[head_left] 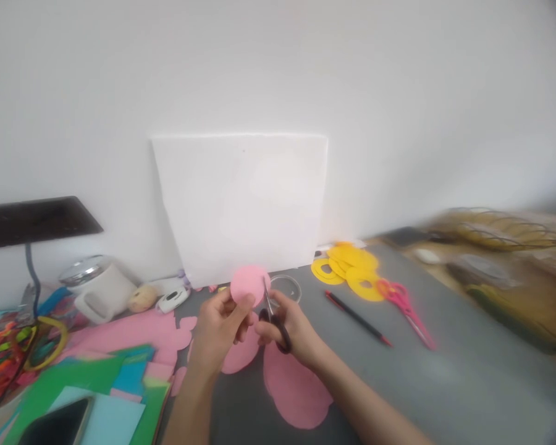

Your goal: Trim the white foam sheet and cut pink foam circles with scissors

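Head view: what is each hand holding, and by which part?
Left hand: pink paper disc, by its lower edge. Right hand: black-handled scissors, by the handles.

White board leaning against wall, foot at back of counter. Left side: mug with shiny lid, tan ball just beside, white gadget next along. Phone on light blue sheet, green sheet under that. Right side: yellow rings heaped, pink scissors handle-end against them, pen near. Far right, blurred: long green thing, perhaps vegetable.
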`<state>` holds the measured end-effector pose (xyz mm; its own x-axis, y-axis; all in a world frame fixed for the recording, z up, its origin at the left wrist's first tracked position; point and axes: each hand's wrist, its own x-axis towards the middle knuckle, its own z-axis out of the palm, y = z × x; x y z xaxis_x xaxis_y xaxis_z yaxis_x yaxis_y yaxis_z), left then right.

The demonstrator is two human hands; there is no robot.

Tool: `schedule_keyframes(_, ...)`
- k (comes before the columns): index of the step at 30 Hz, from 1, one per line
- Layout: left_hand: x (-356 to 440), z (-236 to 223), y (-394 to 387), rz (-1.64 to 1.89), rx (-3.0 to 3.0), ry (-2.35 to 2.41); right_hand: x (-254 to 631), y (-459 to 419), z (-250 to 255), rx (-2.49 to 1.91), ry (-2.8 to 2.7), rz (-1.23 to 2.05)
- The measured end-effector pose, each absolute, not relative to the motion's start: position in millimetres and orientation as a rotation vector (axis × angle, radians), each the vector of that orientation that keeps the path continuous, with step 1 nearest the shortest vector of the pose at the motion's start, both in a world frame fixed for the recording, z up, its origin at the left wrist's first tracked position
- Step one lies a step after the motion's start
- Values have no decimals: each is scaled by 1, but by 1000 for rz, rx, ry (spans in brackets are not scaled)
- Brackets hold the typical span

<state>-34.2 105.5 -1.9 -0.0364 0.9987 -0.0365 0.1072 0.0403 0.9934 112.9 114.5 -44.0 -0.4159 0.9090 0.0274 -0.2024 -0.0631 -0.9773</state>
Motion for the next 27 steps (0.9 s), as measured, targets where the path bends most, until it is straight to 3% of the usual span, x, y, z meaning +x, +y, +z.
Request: schedule_keyframes(27, -35, 1, 104, 1110, 1309, 1405, 116, 116, -34, -729, -1303, 1674)
